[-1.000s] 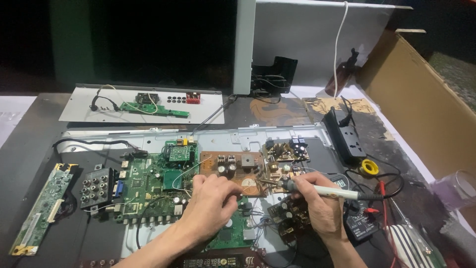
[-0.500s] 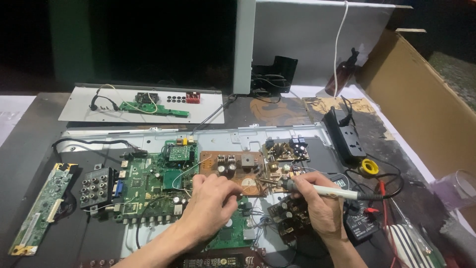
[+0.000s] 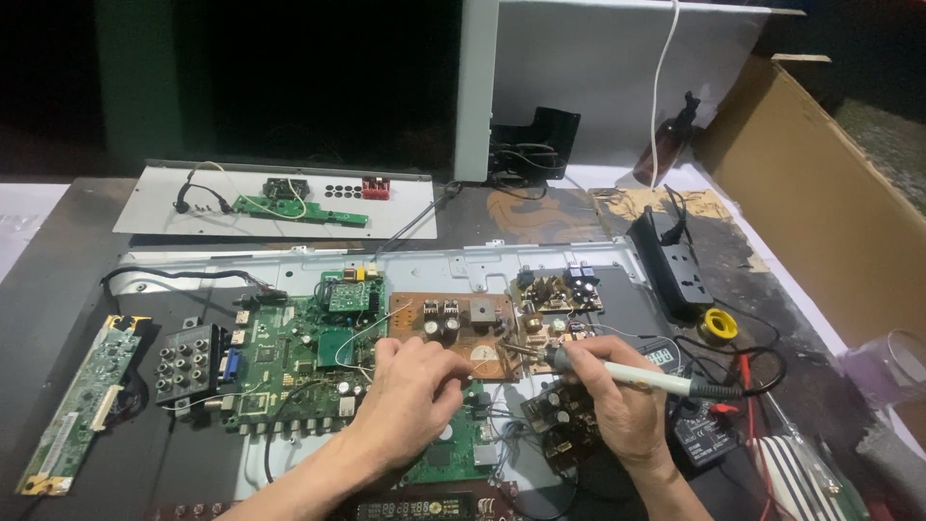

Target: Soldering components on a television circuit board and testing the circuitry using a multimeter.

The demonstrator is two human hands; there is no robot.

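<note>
Two bare hands work at six o'clock. Green printed circuit boards: four, a large one (image 3: 299, 362) at centre-left, a long narrow strip (image 3: 82, 405) at eight o'clock, a slim one (image 3: 299, 209) at eleven o'clock, one (image 3: 453, 453) under the wrists. Brown copper-tinted boards: one (image 3: 463, 328). White-handled soldering irons: one (image 3: 637, 376). Black power strips: one (image 3: 670, 260) at two o'clock. Yellow-cored solder reels: one (image 3: 718, 326).
</note>
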